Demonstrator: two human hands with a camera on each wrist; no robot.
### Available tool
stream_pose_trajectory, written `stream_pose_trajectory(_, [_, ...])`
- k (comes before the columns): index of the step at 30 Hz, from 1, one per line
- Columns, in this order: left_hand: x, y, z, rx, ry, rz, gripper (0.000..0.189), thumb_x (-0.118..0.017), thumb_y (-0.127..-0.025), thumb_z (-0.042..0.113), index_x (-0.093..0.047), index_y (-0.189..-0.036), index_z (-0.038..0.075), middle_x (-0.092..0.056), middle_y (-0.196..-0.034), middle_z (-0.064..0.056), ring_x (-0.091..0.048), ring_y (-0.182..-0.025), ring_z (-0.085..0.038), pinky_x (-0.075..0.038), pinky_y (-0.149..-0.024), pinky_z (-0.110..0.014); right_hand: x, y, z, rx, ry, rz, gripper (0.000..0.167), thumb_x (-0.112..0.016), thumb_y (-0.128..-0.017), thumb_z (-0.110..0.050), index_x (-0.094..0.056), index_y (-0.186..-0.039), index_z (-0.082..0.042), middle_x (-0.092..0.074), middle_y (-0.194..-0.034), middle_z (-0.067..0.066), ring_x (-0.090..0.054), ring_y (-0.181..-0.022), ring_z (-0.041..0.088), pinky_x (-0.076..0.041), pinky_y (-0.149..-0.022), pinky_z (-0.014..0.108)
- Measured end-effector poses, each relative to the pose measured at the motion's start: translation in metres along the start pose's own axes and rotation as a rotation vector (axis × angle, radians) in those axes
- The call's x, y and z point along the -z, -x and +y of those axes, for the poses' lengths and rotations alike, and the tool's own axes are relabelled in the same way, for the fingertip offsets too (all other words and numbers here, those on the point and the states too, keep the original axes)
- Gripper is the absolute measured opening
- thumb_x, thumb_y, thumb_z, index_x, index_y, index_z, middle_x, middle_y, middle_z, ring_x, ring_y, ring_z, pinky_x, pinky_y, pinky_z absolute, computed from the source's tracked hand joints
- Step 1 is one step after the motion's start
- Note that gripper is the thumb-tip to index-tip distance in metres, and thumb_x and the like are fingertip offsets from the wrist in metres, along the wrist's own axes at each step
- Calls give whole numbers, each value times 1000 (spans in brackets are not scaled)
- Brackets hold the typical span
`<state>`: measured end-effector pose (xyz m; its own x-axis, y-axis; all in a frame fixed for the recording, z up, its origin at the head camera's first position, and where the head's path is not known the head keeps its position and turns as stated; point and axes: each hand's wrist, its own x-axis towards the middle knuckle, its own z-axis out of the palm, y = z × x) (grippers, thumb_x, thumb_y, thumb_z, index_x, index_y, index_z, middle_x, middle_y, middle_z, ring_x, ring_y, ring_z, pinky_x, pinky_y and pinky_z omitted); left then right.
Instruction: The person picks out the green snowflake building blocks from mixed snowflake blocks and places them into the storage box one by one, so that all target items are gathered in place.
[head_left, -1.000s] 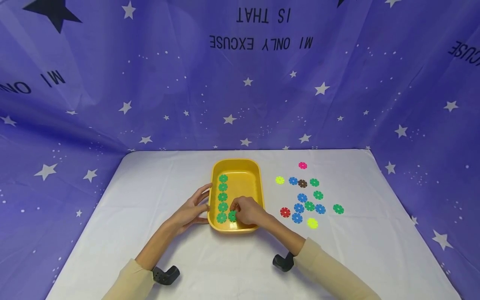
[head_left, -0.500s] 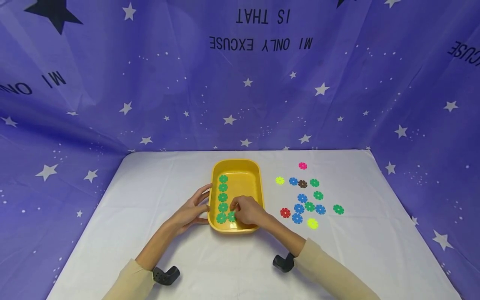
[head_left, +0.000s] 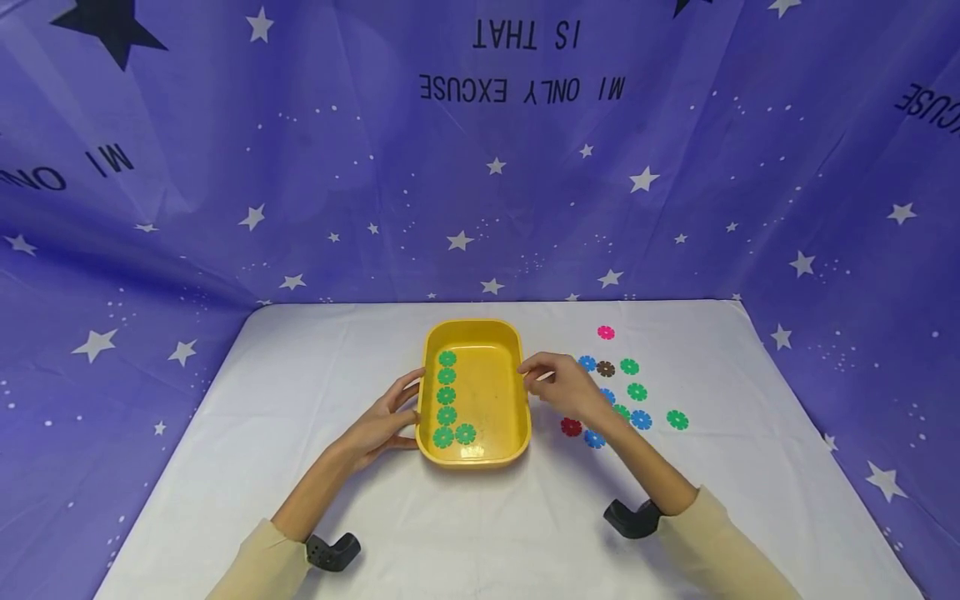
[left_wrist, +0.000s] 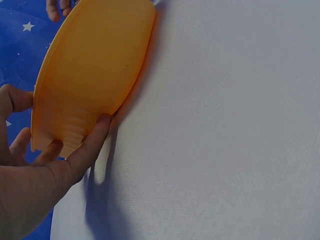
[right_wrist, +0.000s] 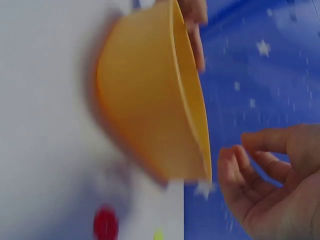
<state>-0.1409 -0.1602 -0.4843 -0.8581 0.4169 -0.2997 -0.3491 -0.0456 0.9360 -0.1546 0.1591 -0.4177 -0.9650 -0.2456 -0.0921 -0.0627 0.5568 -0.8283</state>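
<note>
A yellow tray point(head_left: 491, 392) stands on the table, with a column of several green notched discs point(head_left: 446, 396) along its left side. One more green notched disc point(head_left: 465, 433) lies flat beside the column's near end. My left hand point(head_left: 381, 425) touches the tray's outer left wall with spread fingers, seen closer along the yellow wall point(left_wrist: 95, 60) in the left wrist view. My right hand point(head_left: 566, 387) hovers by the tray's right rim. The right wrist view shows its loosely bent fingers point(right_wrist: 232, 172) apart from the tray and holding nothing.
Right of the tray lie loose notched discs: pink point(head_left: 606, 332), brown point(head_left: 605, 368), red point(head_left: 572, 427), several blue point(head_left: 641, 420) and several green point(head_left: 677, 419). My right hand and forearm cover part of this group. A purple star-print cloth point(head_left: 480, 192) hangs behind the white table point(head_left: 465, 533).
My right hand has let go of the green notched disc, which stays in the tray, and moved right and away to the tray's right rim. The left hand has not moved.
</note>
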Motion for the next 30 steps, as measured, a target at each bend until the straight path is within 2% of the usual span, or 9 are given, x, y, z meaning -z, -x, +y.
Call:
stream_pose_trajectory(5, [0, 1, 0, 2, -2, 2, 82, -54, -89, -3, -24, -158, 27, -14, -164, -10, -41, -132, -44, -54, -87, -57, 40, 4, 38, 0, -57, 69, 24, -64, -95, -5, -67, -118, 0, -67, -102, 12, -65, -97, 40, -59, -80, 41])
stream_pose_trajectory(11, [-1, 0, 0, -2, 4, -5, 82, -54, -88, -3, -23, -159, 26, -13, -164, -10, -38, -135, -45, -54, -87, -57, 80, 4, 91, -49, 37, 188, 31, -63, -96, -6, -63, -125, 4, -66, -109, 18, -63, -102, 37, -56, -77, 30])
stream_pose_trajectory(14, [-1, -1, 0, -1, 5, -4, 82, -54, -88, -3, -23, -159, 26, -13, -165, -10, -38, -135, -45, -54, -87, -57, 94, 2, 115, -93, 68, 220, 34, -63, -96, -8, -61, -128, 4, -64, -116, 21, -61, -107, 38, -54, -80, 34])
stream_pose_trajectory(17, [0, -1, 0, 0, 0, -3, 82, -54, -89, -3, -23, -159, 26, -13, -165, -10, -38, -135, -45, -54, -87, -57, 101, 1, 134, -152, 73, 243, 38, -63, -96, -9, -59, -130, 5, -59, -125, 25, -56, -114, 42, -52, -89, 46])
stream_pose_trajectory(21, [0, -1, 0, -3, -9, -11, 81, -53, -90, -2, -20, -159, 24, -12, -165, -12, -37, -135, -46, -54, -87, -57, 104, -3, 150, -237, 79, 255, 43, -63, -95, -11, -56, -134, 4, -51, -136, 28, -46, -126, 46, -43, -101, 57])
stream_pose_trajectory(25, [-1, 0, 1, 0, -13, -6, 81, -53, -90, -3, -20, -160, 24, -12, -165, -12, -37, -136, -46, -54, -87, -57, 102, -8, 157, -278, 85, 254, 48, -66, -93, -12, -54, -136, 5, -48, -140, 29, -42, -129, 48, -36, -107, 60])
stream_pose_trajectory(30, [-2, 1, 2, 4, -11, 4, 82, -54, -90, -2, -21, -159, 25, -13, -165, -11, -37, -136, -45, -54, -87, -57, 99, -12, 160, -270, 120, 259, 46, -67, -93, -10, -55, -134, 8, -48, -139, 32, -41, -130, 49, -36, -107, 59])
